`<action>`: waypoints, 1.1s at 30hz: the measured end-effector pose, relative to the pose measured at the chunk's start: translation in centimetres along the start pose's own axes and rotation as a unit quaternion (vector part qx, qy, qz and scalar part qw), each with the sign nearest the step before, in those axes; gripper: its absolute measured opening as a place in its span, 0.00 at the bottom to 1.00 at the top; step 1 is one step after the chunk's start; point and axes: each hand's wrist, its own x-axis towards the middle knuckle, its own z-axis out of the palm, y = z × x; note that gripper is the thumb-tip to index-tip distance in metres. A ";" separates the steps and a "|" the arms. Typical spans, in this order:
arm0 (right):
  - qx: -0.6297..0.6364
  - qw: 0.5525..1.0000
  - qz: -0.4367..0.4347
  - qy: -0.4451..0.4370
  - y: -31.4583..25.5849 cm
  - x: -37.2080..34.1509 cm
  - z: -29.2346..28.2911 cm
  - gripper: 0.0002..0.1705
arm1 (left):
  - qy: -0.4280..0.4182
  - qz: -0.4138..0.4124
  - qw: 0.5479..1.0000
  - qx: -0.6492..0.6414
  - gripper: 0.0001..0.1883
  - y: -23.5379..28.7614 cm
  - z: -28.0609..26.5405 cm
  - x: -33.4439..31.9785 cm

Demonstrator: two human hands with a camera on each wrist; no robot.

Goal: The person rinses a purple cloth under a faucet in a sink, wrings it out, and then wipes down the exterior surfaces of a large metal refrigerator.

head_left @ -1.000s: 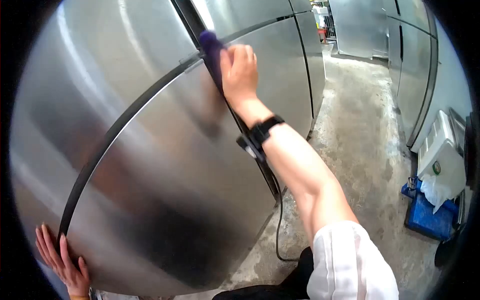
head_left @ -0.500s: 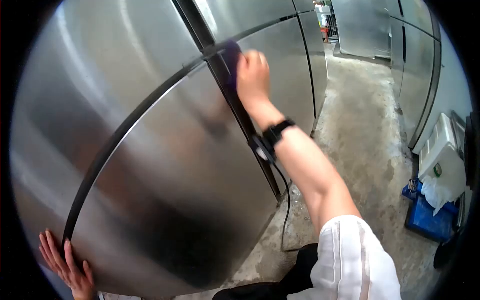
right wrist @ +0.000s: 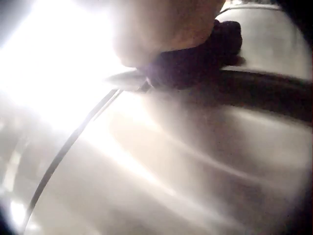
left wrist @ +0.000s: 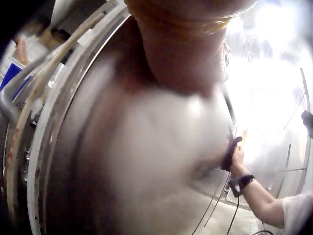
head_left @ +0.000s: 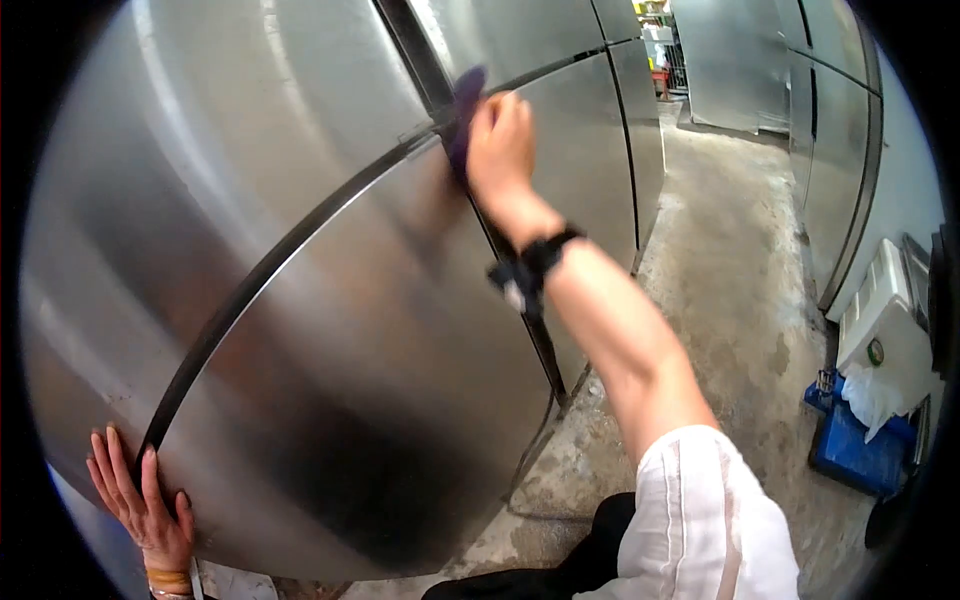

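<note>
A purple cloth [head_left: 463, 125] is bunched in my right hand [head_left: 503, 145], which grips it against the steel door front, by the dark strip [head_left: 410, 45] where the door seams cross. In the right wrist view the cloth [right wrist: 195, 63] lies right at the dark seam, partly covered by the hand. At the lower left, my left hand [head_left: 145, 505] rests on the brushed steel door [head_left: 330, 370] with its fingers extended, near the end of the curved dark seam. Only blurred parts of the left hand [left wrist: 183, 58] show in the left wrist view.
A black cable [head_left: 540, 435] runs down to the concrete floor [head_left: 720, 260] by the door's foot. More steel doors [head_left: 845, 160] line the right side of the passage. A white box [head_left: 875, 310] and a blue container [head_left: 860, 445] stand at the right.
My right hand and the cloth shifted down and right along the strip, then back up and left toward the seam crossing. The left hand stays on the door; the head view tilts slightly.
</note>
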 end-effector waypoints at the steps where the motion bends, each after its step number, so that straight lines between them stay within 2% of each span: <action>1: -0.010 0.993 -0.118 -0.014 -1.1 -3.4 -0.3 0.08 | -0.001 -0.004 1.000 -0.007 0.26 -0.1 0.1 -0.2; 2: 0.010 0.994 -0.107 -0.008 -2.7 -5.8 -1.9 0.08 | 0.006 -0.002 1.000 -0.011 0.26 0.0 0.2 -0.2; 4: 0.025 0.996 -0.053 -0.064 0.4 -11.1 -4.7 0.07 | 0.024 0.006 1.000 -0.016 0.26 -0.3 0.5 -0.1; 6: -0.045 0.989 -0.022 -0.137 3.4 -16.7 -8.1 0.04 | 0.023 -0.001 1.000 -0.021 0.26 -0.2 0.5 0.0; 8: -0.023 0.983 0.000 -0.183 2.9 -16.7 -9.5 0.04 | 0.017 -0.002 1.000 -0.024 0.26 0.0 0.1 -0.1; 10: 0.089 0.980 -0.128 -0.126 -1.4 -11.0 -6.8 0.05 | 0.012 0.005 1.000 -0.017 0.26 -0.1 -0.1 0.2; 12: 0.097 0.984 -0.134 -0.058 -6.5 -5.9 -2.8 0.05 | 0.014 0.007 1.000 -0.012 0.26 -0.1 0.0 0.3; 14: 0.108 0.986 -0.126 0.014 -8.0 -4.1 -1.0 0.07 | 0.016 0.011 1.000 -0.014 0.26 -0.2 0.2 0.2; 16: 0.058 0.984 -0.167 -0.032 -8.9 -7.6 -2.4 0.05 | 0.024 0.012 0.999 -0.021 0.26 -0.2 0.3 0.1; 18: -0.005 0.960 -0.259 -0.108 -10.6 -15.7 -5.4 0.04 | 0.014 0.012 1.000 -0.015 0.26 -0.5 0.8 -0.4; 20: 0.082 0.916 -0.316 -0.232 -12.7 -25.0 -9.4 0.05 | 0.028 0.023 0.999 0.008 0.26 -0.4 0.8 -0.2; 22: 0.164 0.876 -0.366 -0.267 -13.4 -33.6 -12.3 0.06 | 0.027 0.021 0.999 -0.006 0.26 -0.4 0.6 0.1; 24: 0.229 0.823 -0.390 -0.344 -11.2 -36.2 -13.5 0.06 | 0.027 0.024 0.999 -0.014 0.26 -0.5 0.5 0.0; 25: 0.250 0.829 -0.385 -0.319 -10.4 -35.3 -13.4 0.07 | 0.026 0.026 0.999 -0.010 0.26 -0.5 0.5 0.0; 26: 0.272 0.775 -0.371 -0.434 -9.1 -33.2 -13.1 0.07 | 0.024 0.026 0.999 -0.003 0.26 -0.5 0.7 -0.1; 27: 0.231 0.795 -0.351 -0.437 -8.3 -29.4 -12.7 0.07 | 0.025 0.030 0.999 -0.005 0.26 -0.5 0.7 -0.1; 28: 0.091 0.851 -0.367 -0.365 -7.3 -26.1 -12.3 0.08 | 0.018 0.028 0.999 -0.011 0.26 -0.3 0.4 0.0; 29: 0.023 0.873 -0.321 -0.367 -5.9 -22.2 -11.3 0.06 | 0.026 0.038 0.999 -0.007 0.26 -0.5 0.5 0.2; 30: -0.023 0.943 -0.290 -0.160 -4.1 -20.0 -8.9 0.05 | 0.033 0.047 0.998 -0.010 0.27 -0.6 0.7 0.2; 31: -0.126 0.966 -0.220 -0.054 -2.7 -17.0 -6.7 0.06 | 0.028 0.049 0.998 -0.005 0.27 -0.8 0.8 0.1; 32: -0.043 0.995 -0.082 -0.033 -1.2 -14.8 -5.0 0.06 | 0.019 0.053 0.998 -0.001 0.27 -1.0 0.9 -0.1; 33: -0.046 0.996 -0.072 0.026 -0.6 -14.5 -4.1 0.07 | 0.019 0.055 0.998 -0.001 0.27 -1.0 1.1 -0.1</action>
